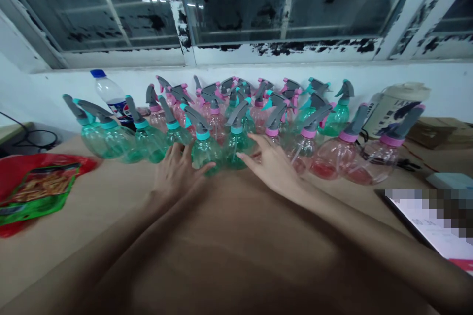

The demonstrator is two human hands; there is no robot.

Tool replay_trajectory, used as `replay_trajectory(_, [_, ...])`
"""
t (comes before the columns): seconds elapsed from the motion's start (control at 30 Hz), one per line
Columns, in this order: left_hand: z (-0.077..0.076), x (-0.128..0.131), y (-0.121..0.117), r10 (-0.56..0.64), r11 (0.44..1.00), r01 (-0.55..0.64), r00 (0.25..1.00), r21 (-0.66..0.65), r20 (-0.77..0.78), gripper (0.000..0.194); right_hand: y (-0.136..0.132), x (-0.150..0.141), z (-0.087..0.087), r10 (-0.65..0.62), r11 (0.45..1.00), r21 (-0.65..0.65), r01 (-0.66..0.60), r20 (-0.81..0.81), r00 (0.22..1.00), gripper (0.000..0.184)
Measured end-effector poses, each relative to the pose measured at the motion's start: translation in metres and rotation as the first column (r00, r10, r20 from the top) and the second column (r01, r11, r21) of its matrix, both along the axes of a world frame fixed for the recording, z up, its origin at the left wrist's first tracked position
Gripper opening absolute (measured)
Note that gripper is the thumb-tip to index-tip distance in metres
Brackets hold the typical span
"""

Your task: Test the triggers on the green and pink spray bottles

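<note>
Rows of round spray bottles with grey trigger heads stand upright on the table, green ones mostly at the left and pink ones at the right. My left hand (pixel 179 170) lies against the left side of a green spray bottle (pixel 203 150), thumb stretched across its lower front and fingers bent beside it. My right hand (pixel 273 165) has thumb and forefinger spread apart. Its thumb tip reaches the right side of another green spray bottle (pixel 235 146). Behind this hand stands a pink-collared spray bottle (pixel 272 132), partly hidden.
At the left lies a red and green snack packet (pixel 40 187); a blue-capped drink bottle (pixel 111 93) stands behind the green bottles. On the right are a printed cream bag (pixel 395 108), a cardboard box (pixel 432 130) and a flat screen-like device (pixel 417 221). A window wall (pixel 236 54) rises behind.
</note>
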State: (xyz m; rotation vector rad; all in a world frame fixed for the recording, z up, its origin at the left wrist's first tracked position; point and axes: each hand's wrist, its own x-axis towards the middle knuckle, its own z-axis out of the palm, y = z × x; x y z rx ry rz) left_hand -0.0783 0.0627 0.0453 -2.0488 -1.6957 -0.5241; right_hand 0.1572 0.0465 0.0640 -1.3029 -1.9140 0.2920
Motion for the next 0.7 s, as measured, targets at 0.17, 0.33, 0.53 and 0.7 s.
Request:
replay_trajectory(0.17, [0.022,0.009,0.01,0.133,0.961,-0.135,0.991,-0.242,-0.025,0.08,0.023,-0.015,0.0,-0.096,0.994,-0.05,0.099,0.06,0.994,0.064])
replay_trajectory(0.33, [0.029,0.013,0.02,0.194,0.935,-0.203,0.979,-0.292,-0.062,0.082,0.038,-0.02,0.003,-0.104,0.986,-0.13,0.107,0.027,0.994,0.078])
replay_trajectory(0.53, [0.023,0.014,0.033,0.187,0.934,-0.185,0.982,-0.305,-0.022,0.083,0.045,-0.032,0.015,-0.122,0.969,-0.204,0.137,0.085,0.989,0.078])
replay_trajectory(0.7, [0.015,0.012,0.032,0.154,0.933,-0.126,0.987,-0.338,0.056,0.081,0.05,-0.038,0.017,-0.162,0.962,-0.191,0.194,0.174,0.971,0.062])
